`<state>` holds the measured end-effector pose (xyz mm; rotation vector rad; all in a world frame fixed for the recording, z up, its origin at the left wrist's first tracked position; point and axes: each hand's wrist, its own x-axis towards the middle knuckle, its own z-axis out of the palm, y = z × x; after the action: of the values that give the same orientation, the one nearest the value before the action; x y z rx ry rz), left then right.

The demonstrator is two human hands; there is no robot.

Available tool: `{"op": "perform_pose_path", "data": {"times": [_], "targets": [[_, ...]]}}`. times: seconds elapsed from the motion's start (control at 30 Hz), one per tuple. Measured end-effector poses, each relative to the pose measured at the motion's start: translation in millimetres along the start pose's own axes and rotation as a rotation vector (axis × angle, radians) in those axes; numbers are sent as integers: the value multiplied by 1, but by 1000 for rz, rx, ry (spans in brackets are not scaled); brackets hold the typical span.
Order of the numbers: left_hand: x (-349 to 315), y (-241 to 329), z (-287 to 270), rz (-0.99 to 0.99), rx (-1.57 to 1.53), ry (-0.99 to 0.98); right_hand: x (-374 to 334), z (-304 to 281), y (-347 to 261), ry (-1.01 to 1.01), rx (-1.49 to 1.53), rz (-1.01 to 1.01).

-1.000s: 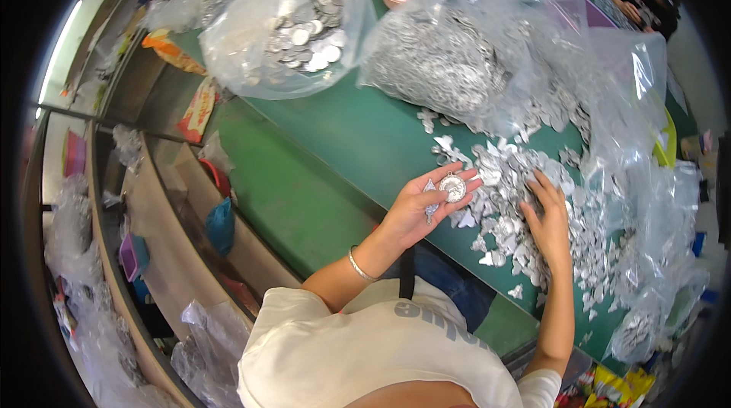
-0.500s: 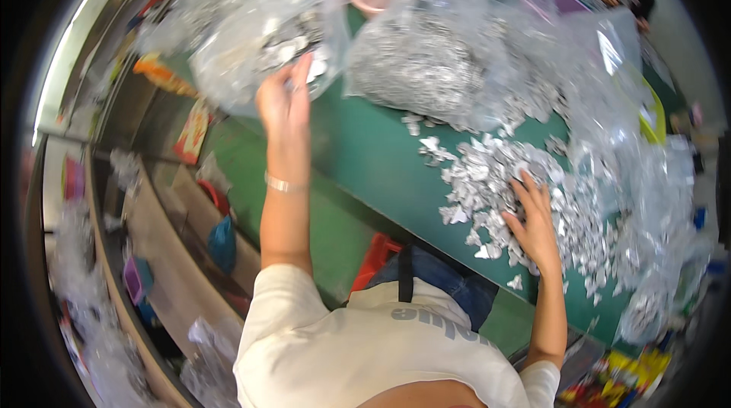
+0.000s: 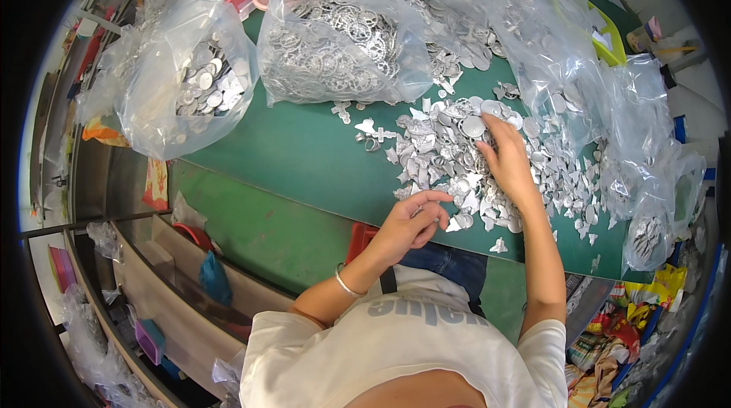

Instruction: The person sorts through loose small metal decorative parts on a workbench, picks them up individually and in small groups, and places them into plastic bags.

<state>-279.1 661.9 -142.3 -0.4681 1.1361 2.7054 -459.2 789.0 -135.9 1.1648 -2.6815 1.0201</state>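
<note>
Ahead and left of your left hand [image 3: 416,223], bare green tabletop [image 3: 304,145] leaves you a path, bounded by a disc bag [image 3: 156,115] farther left and a bulging bag [image 3: 327,57] beyond. Loose metal pieces [image 3: 430,145] crowd your right hand [image 3: 509,160]; clear plastic [image 3: 640,107] obstructs farther right.

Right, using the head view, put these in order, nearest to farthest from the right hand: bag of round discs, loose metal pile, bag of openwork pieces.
1. Loose metal pile: around the right hand.
2. Bag of openwork pieces: to the hand's left, farther back.
3. Bag of round discs: farthest left, beyond the openwork bag.
</note>
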Motion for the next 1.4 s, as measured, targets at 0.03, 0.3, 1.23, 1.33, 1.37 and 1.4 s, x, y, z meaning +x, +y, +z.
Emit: {"op": "perform_pose_path", "data": {"times": [0.03, 0.3, 1.23, 1.33, 1.37, 1.4], "targets": [[1, 0, 4, -7, -6, 8, 1, 3, 4, -42, -9, 20], [1, -2, -4, -13, -76, 50, -18, -20, 14, -94, 280, 199], [17, -11, 23, 67, -107, 96, -63, -9, -37, -163, 1221, 596], [20, -18, 16, 45, -85, 171, -63, -7, -29, -129, 826, 425], [19, -18, 15, 46, -88, 181, -55, -6, -23, -38, 632, 352], [18, -18, 14, 46, -91, 192, -45, -5, -18, 51, 438, 280]]}}
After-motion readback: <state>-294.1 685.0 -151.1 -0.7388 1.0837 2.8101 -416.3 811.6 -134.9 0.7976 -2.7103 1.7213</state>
